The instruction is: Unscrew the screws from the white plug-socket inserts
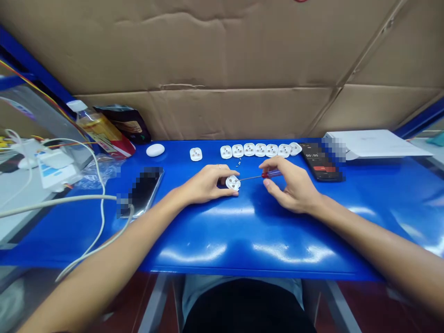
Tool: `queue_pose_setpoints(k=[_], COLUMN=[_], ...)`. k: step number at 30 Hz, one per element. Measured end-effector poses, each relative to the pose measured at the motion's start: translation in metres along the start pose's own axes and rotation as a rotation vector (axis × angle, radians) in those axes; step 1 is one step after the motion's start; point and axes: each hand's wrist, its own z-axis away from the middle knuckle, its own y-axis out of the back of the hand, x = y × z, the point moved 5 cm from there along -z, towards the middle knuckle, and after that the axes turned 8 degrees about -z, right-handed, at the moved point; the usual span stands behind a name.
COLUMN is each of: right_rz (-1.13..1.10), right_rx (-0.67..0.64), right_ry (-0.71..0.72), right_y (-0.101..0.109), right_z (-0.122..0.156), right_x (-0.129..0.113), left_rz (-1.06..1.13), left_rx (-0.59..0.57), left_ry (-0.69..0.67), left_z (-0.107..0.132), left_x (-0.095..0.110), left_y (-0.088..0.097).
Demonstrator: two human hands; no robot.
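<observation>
Between the thumb and fingers of my left hand is a small white plastic part with round metal pieces in its face. My right hand grips a screwdriver by its purple and red handle. Its thin shaft points left, and the tip reaches the white part; whether it sits in a screw is too small to tell. Just beyond lie several tiny screws. A row of similar white parts stretches along the back of the blue table, with one single part apart to the left.
A smooth white oval object lies at the back left, near a bottle and a dark pouch. One phone and pale cables are by my left arm. Another phone and a white box lie right.
</observation>
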Motion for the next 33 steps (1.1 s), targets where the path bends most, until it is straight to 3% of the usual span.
queue_pose_setpoints(k=[4,10,15,22,28,33], right_rz=[0.068,0.019,0.072,0.029,0.035,0.013], right_rx=[0.010,0.010,0.011,0.020,0.017,0.020], right_ry=[-0.085,0.003,-0.100,0.032,-0.128,-0.018], right_y=[-0.0004,-0.0005,-0.0006,0.0004,-0.0016,-0.0020], right_z=[0.0002,0.0000,0.0011,-0.0002,0.0020,0.0014], right_x=[0.0047,-0.0002,0.0058,-0.0023,0.0060,-0.0009], left_rz=[-0.003,-0.001,-0.020,-0.005,0.011,0.013], left_rx=[0.000,-0.001,-0.009,-0.015,-0.011,-0.011], left_ry=[0.025,0.014,0.009,0.009,0.026,0.032], left_z=[0.0004,0.0000,-0.0007,-0.0007,-0.0005,-0.0003], left_x=[-0.0008,0.0000,0.0019,0.0026,0.0005,-0.0001], left_y=[0.0004,0.0006,0.0016,0.0025,0.0020,0.0016])
